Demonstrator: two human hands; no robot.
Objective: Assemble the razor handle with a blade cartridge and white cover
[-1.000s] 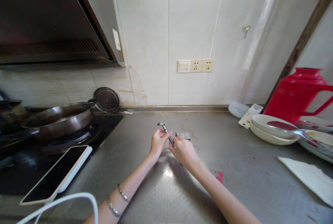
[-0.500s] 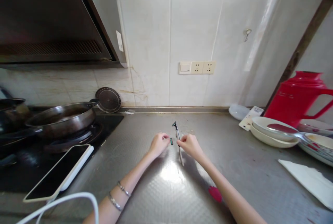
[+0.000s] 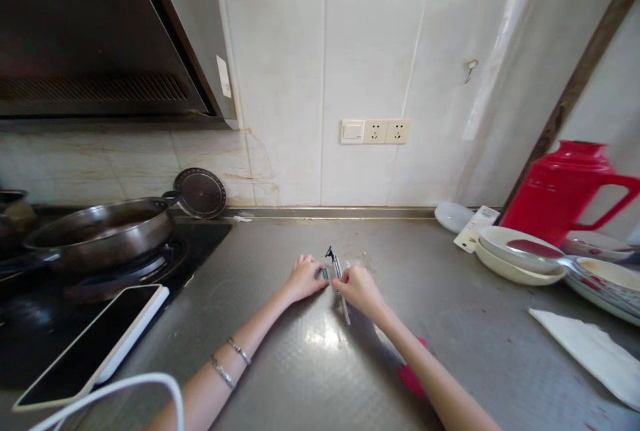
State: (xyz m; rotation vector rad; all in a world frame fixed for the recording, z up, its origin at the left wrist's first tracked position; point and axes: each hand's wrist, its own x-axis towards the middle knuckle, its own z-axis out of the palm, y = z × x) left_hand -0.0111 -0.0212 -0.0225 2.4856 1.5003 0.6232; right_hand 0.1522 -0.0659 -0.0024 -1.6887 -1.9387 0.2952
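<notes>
My right hand (image 3: pixel 361 291) grips the handle of a slim razor (image 3: pixel 337 264), its small dark head pointing away from me and its pale lower end showing below my fingers. Just left of it, my left hand (image 3: pixel 305 277) has its thumb and forefinger closed at a small green-and-dark razor cartridge (image 3: pixel 325 274) at the countertop. The cartridge and the razor are apart, with a narrow gap between my hands. Partly covered by my right forearm, a bright pink object (image 3: pixel 411 379) lies on the counter; its kind is unclear.
To the left, a phone (image 3: pixel 90 344) with a white cable (image 3: pixel 165 377) lies by the stove, where a steel pan (image 3: pixel 110 237) sits. Stacked bowls (image 3: pixel 520 264), a red thermos jug (image 3: pixel 565 191) and a white paper sheet (image 3: pixel 585 351) are at the right.
My left thumb and forefinger have come around the cartridge. My right hand keeps hold of the razor, which has shifted slightly. The whole view has turned a little to the right.
</notes>
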